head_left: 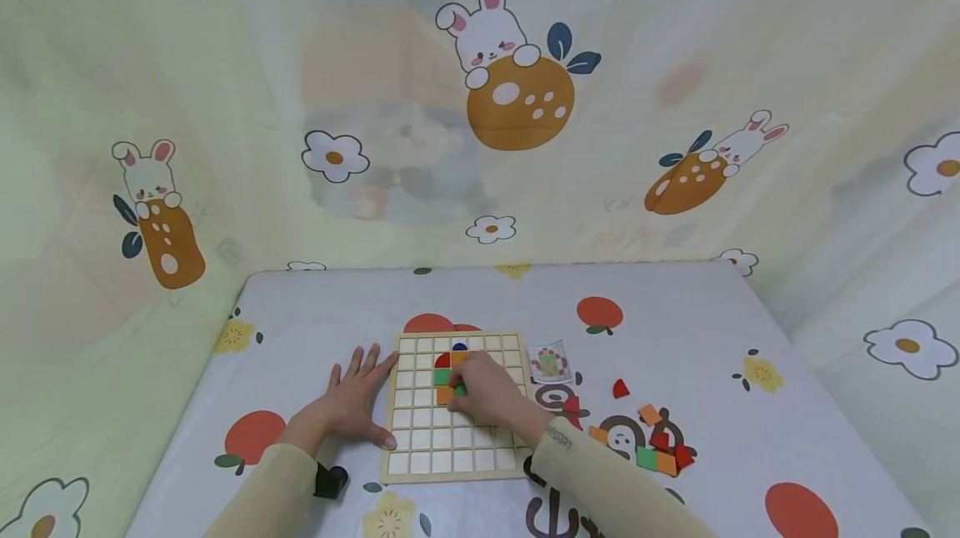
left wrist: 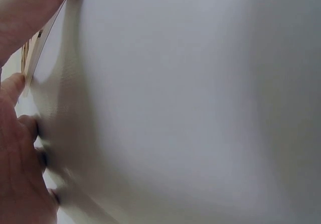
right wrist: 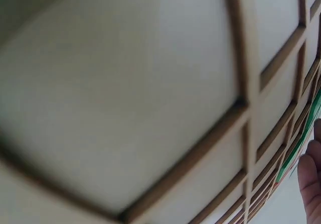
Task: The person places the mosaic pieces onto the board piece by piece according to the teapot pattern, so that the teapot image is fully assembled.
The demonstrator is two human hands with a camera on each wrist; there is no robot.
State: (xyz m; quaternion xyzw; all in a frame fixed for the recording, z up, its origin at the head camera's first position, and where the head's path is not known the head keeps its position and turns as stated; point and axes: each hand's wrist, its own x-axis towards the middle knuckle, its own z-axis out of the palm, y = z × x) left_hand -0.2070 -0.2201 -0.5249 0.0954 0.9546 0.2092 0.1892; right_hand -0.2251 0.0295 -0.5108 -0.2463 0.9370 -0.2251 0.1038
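A square wooden grid board point(head_left: 432, 478) with white cells lies on the table. My left hand point(head_left: 348, 404) rests at its left side, fingers spread, the thumb and index fingertips right at the frame. Over the middle of the board, my right hand point(head_left: 487, 392) pinches a small green tile point(head_left: 460, 390) between thumb and index finger; its full shape is hidden. Around these fingers several tiles sit in cells: a blue one point(head_left: 460, 347), a red one point(head_left: 442, 360), a green square point(head_left: 442, 377) and an orange square point(head_left: 445, 395). Another orange tile point(head_left: 459, 358) is partly covered by the hand.
Right of the board lies a small pattern card point(head_left: 550, 363). Loose tiles are scattered farther right, among them a red quarter-round point(head_left: 620, 389), a green square point(head_left: 647, 458) and an orange square point(head_left: 648, 414). A black object point(head_left: 330, 481) sits by the left wrist.
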